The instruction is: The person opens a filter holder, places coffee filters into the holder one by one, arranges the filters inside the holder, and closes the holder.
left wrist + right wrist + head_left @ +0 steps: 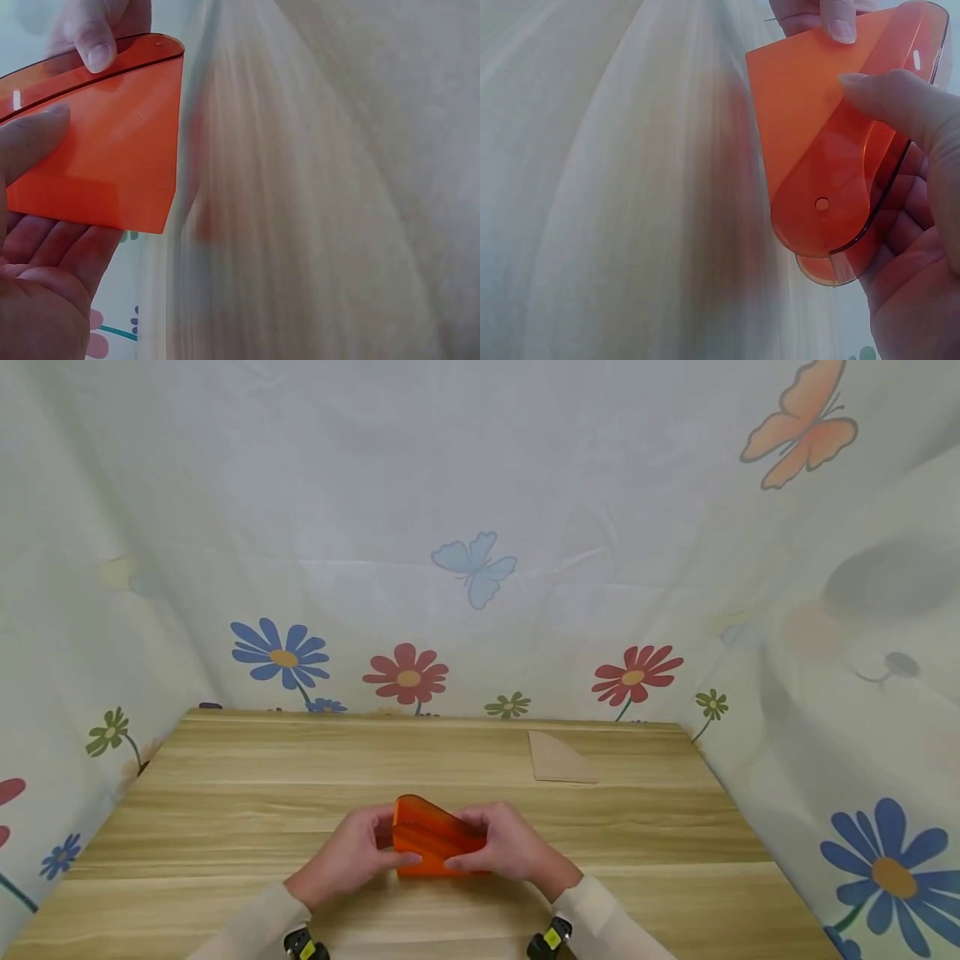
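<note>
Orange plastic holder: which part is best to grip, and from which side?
Probably grip the orange plastic holder by its opposite ends, left hand from the left, right hand from the right: its broad face leaves room for both thumbs.

We can read no text, brand, number or sign in the three views. In the head view, we note yellow patches (308,950) on the black wrist devices (537,947), too small for any print to be deciphered. We make out no lettering on the orange translucent holder (124,157).
</note>
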